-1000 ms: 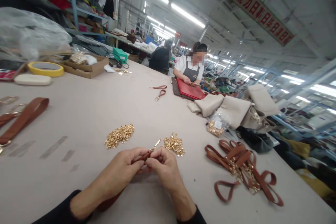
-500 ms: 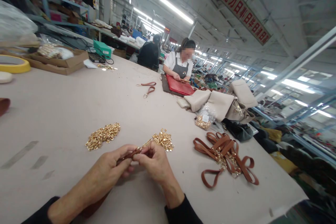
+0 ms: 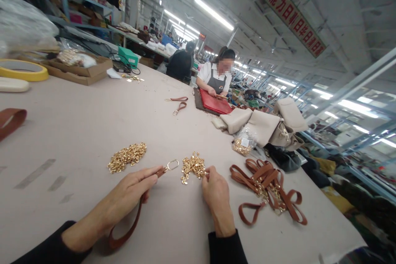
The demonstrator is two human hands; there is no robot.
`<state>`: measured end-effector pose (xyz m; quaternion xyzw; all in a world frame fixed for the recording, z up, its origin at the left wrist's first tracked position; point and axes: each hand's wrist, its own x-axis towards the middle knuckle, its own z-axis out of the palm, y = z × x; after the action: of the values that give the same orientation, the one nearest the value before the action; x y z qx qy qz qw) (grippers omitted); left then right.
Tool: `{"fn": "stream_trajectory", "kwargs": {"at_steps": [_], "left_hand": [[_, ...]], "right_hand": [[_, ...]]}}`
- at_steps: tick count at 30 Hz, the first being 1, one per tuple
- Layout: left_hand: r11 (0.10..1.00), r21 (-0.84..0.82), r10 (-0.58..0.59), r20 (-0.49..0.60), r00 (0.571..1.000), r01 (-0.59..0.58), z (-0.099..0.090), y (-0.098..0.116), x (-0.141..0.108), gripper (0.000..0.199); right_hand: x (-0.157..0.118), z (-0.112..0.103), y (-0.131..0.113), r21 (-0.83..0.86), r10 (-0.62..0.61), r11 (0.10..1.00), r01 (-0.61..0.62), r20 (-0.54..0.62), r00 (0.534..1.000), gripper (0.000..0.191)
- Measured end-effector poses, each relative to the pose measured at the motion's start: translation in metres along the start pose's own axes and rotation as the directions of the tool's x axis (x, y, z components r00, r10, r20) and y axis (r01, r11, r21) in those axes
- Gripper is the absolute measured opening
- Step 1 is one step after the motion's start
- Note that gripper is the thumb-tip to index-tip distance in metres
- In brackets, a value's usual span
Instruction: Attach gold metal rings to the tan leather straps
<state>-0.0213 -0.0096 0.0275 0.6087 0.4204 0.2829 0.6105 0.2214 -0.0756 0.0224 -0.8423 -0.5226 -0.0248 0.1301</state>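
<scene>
My left hand (image 3: 131, 192) pinches a brown leather wrist strap (image 3: 128, 231) near its metal end. A gold oval ring (image 3: 173, 165) sticks out past the fingertips, and the strap's loop hangs below the palm. At the right edge of a small pile of gold rivet pieces (image 3: 193, 165), my right hand (image 3: 216, 189) has thumb and forefinger pressed together. Whatever lies between those fingertips is too small to make out. A larger heap of gold rivet pieces (image 3: 127, 157) sits beyond my left hand.
Brown straps with gold fittings (image 3: 269, 185) lie heaped on the right. Two more straps (image 3: 179, 105) rest farther back. Yellow tape (image 3: 23, 75) and a cardboard box (image 3: 80, 70) stand at left. Across the table a person (image 3: 216, 74) handles a red leather piece (image 3: 213, 101), near beige bags (image 3: 262, 123).
My right hand has left the strap and moved right to the small rivet pile. My left hand still holds the strap, whose gold ring now shows. Some rivet pieces have shifted toward me.
</scene>
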Motion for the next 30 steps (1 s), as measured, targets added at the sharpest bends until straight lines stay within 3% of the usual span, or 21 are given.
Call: {"fn": "stream_trajectory", "kwargs": {"at_steps": [7,14,23,27,30], "left_hand": [[0.952,-0.263,-0.132,0.105,0.986,0.156,0.008,0.009,-0.009,0.041],[0.911,-0.369,-0.132,0.162,0.978,0.184,0.015,0.004,-0.007,0.031],[0.988,-0.139,-0.063,0.051,0.997,0.07,0.012,-0.009,-0.001,0.03],[0.994,-0.095,-0.049,0.034,0.998,0.052,0.01,-0.003,-0.002,0.033],[0.996,-0.076,-0.04,0.014,0.999,0.041,0.008,0.004,-0.005,0.032]], "right_hand": [[0.002,0.003,-0.006,-0.026,-0.068,0.997,0.068,0.003,0.998,0.024],[0.009,0.008,0.005,0.204,-0.121,0.972,0.114,0.023,0.992,0.024],[0.006,0.002,0.015,0.438,-0.121,0.895,0.087,0.05,0.991,0.027],[-0.001,-0.003,0.004,0.578,-0.215,0.807,0.122,0.096,0.972,0.021],[-0.007,-0.004,-0.009,0.567,-0.312,0.794,0.219,0.071,0.947,0.023]]}}
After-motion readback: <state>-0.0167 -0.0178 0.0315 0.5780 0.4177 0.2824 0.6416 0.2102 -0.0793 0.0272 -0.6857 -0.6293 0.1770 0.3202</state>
